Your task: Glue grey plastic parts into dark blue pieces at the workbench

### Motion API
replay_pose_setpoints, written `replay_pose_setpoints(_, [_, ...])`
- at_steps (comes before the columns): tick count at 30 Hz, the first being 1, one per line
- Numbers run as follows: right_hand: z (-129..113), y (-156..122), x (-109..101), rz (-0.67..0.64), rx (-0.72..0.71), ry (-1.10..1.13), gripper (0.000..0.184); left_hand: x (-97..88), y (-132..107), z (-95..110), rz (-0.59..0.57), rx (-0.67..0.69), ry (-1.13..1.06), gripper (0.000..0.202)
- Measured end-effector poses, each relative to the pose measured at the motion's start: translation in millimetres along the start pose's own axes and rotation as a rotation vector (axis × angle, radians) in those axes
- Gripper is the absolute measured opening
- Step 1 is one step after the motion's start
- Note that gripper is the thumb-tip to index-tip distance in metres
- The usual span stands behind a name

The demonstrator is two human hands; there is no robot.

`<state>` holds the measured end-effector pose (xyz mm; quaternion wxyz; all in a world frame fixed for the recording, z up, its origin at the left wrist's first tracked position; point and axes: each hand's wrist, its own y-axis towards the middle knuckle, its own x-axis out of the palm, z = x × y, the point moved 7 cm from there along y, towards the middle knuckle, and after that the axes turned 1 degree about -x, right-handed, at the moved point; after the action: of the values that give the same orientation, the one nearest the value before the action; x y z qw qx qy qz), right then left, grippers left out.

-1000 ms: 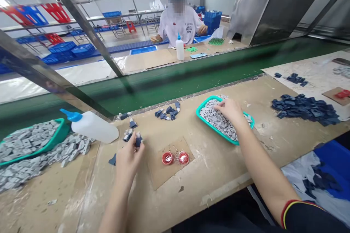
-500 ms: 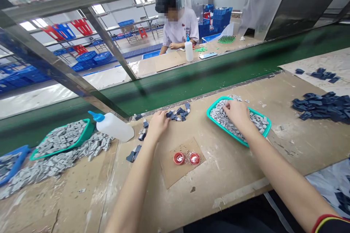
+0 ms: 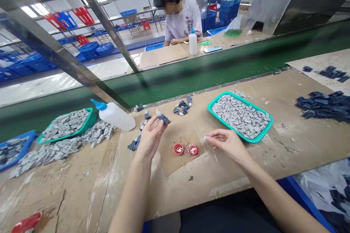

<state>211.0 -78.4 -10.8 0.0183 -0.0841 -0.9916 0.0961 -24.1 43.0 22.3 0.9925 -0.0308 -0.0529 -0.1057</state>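
Left hand (image 3: 150, 140) grips a dark blue plastic part (image 3: 163, 119).
The part's long axis slants down rightward, just above the cardboard sheet (image 3: 169, 162); right hand (image 3: 228, 143) pinches beside the sheet, its hold too small to tell.

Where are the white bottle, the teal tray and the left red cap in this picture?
White bottle (image 3: 116, 117), head view, on its body.
Teal tray (image 3: 217, 98), head view, on its rim.
Left red cap (image 3: 175, 149), head view, on its rim.
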Motion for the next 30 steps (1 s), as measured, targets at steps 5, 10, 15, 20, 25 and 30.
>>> replay_pose_setpoints(5, [30, -12, 37, -0.043, 0.099, 0.011, 0.031, -13.7, -58, -3, 0.188, -0.074, -0.228, 0.031])
replay_pose_setpoints(10, [40, -8, 44, -0.003, 0.107, -0.045, 0.032, -27.8, -101, -14, 0.310, -0.056, -0.254, 0.033])
replay_pose_setpoints(15, [43, -8, 43, 0.029, 0.122, -0.085, 0.030, -29.5, -128, -32, 0.364, -0.114, -0.236, 0.036])
replay_pose_setpoints(20, [40, -9, 45, 0.042, 0.056, -0.164, 0.028, -11.7, -136, -43, 0.403, -0.151, -0.199, 0.036])
replay_pose_setpoints(25, [39, -9, 45, 0.032, 0.094, -0.111, 0.029, 7.1, -134, -46, 0.363, -0.139, -0.198, 0.032])
replay_pose_setpoints(30, [27, -17, 42, -0.035, 0.183, 0.138, 0.033, 16.1, -131, -47, 0.338, -0.136, -0.174, 0.029])
